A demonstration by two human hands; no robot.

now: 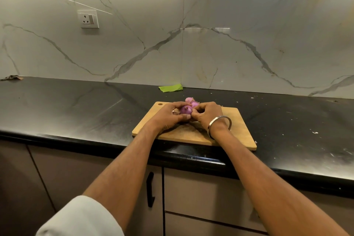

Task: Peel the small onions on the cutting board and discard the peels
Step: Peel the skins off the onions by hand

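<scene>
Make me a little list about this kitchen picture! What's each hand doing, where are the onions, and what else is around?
left hand: left hand holds a small purple onion
right hand: right hand, fingers pinching at the same onion
other onions: more purple onions just behind the hands
board: light wooden cutting board under the hands
surface: black stone countertop
wrist: silver metal bangle
behind: green scrap by the wall
</scene>
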